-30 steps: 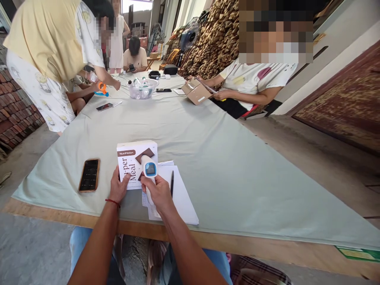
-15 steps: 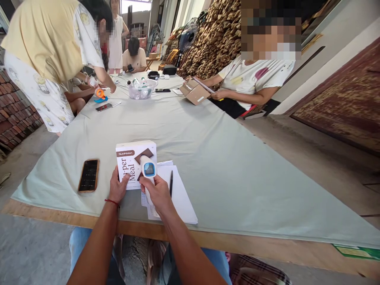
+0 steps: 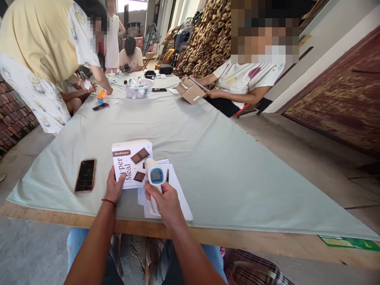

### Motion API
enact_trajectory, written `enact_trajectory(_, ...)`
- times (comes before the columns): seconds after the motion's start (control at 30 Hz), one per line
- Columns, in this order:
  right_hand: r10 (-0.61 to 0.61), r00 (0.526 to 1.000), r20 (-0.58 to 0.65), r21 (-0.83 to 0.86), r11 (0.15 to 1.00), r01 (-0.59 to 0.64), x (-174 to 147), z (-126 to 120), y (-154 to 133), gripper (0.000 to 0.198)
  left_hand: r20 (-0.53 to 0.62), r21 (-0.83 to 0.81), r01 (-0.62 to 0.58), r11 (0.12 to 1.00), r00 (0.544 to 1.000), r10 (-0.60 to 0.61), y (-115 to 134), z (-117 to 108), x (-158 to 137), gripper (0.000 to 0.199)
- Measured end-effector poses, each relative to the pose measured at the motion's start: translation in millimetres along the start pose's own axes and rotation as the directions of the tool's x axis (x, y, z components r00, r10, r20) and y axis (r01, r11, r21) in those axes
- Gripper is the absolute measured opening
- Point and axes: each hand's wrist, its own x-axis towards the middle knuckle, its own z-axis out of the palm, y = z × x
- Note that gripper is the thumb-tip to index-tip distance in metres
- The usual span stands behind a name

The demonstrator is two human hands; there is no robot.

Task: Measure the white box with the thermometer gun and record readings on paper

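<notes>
Head camera looks down on both hands at the near edge of the tabletop. The right hand is closed in a fist-like grip round the handle of a white infrared thermometer, thumb up by its blue-ringed display. The left hand lies flat and loosely spread, fingertips pressing the near left corner of a white meal box to hold it down.

That box sits just beyond and between the two hands, touching the left one and a little apart from the right, so the left hand is nearer. Its long axis runs away from the person, with the printed words reading sideways along it. The thermometer's long axis also runs from the right hand away and slightly leftward; its nose points at the box's right edge and hangs just over it, though whether it touches cannot be told.

Under the right hand lie white paper sheets with a black pen on them, just right of the thermometer. Left of the left hand, well apart, lies a phone.
</notes>
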Motion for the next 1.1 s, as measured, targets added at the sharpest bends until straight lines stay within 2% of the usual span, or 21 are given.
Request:
enact_trajectory(0.07,-0.013,0.999,-0.044,-0.019,1.000,0.012,-5,-8,-3,0.030,-0.054,0.036,-0.018,0.999,0.998,0.020,-2,-1,0,0.050)
enact_trajectory(0.13,-0.033,0.996,-0.087,-0.040,0.999,0.030,-8,-19,-4,0.030,-0.157,0.077,-0.036,0.996,0.986,0.048,-3,-2,2,0.051)
enact_trajectory(0.23,-0.074,0.982,-0.174,-0.089,0.994,0.059,-12,-41,-4,0.033,-0.325,0.077,-0.060,0.995,0.942,0.082,-3,-2,5,0.057)
enact_trajectory(0.33,-0.113,0.956,-0.271,-0.149,0.986,0.075,-13,-61,-4,0.037,-0.405,0.025,-0.089,0.996,0.910,0.092,-2,-1,9,0.067)
enact_trajectory(0.47,-0.175,0.929,-0.326,-0.231,0.968,0.101,-17,-78,-8,0.039,-0.441,0.068,-0.081,0.994,0.891,0.102,-3,-2,11,0.073)
enact_trajectory(0.63,-0.226,0.907,-0.357,-0.315,0.943,0.111,-16,-90,-3,0.042,-0.405,0.314,-0.047,0.948,0.897,0.179,-4,-5,10,0.082)
enact_trajectory(0.7,-0.246,0.898,-0.364,-0.382,0.919,0.096,-8,-99,6,0.044,-0.420,0.423,-0.081,0.902,0.865,0.274,-3,-4,8,0.088)
enact_trajectory(0.77,-0.287,0.890,-0.354,-0.516,0.854,0.070,5,-110,17,0.046,-0.415,0.521,-0.159,0.838,0.811,0.412,-3,0,4,0.085)
enact_trajectory(0.83,-0.324,0.890,-0.320,-0.705,0.709,0.004,21,-122,29,0.044,-0.310,0.581,-0.292,0.760,0.784,0.538,-1,6,-3,0.068)
enact_trajectory(0.9,-0.303,0.912,-0.278,-0.852,0.516,-0.088,36,-133,38,0.040,-0.061,0.559,-0.464,0.687,0.804,0.592,3,13,-9,0.043)
enact_trajectory(0.97,-0.279,0.932,-0.232,-0.929,0.347,-0.127,48,-141,45,0.041,0.268,0.445,-0.603,0.662,0.795,0.544,7,19,-13,0.030)
enact_trajectory(1.0,-0.277,0.937,-0.210,-0.949,0.287,-0.128,53,-144,47,0.042,0.410,0.385,-0.635,0.669,0.768,0.493,10,21,-14,0.030)
enact_trajectory(1.03,-0.282,0.940,-0.191,-0.962,0.242,-0.124,57,-146,49,0.043,0.520,0.344,-0.646,0.681,0.735,0.435,12,23,-13,0.032)
enact_trajectory(1.1,-0.283,0.945,-0.164,-0.976,0.185,-0.114,64,-150,52,0.044,0.646,0.333,-0.641,0.691,0.689,0.328,15,25,-12,0.045)
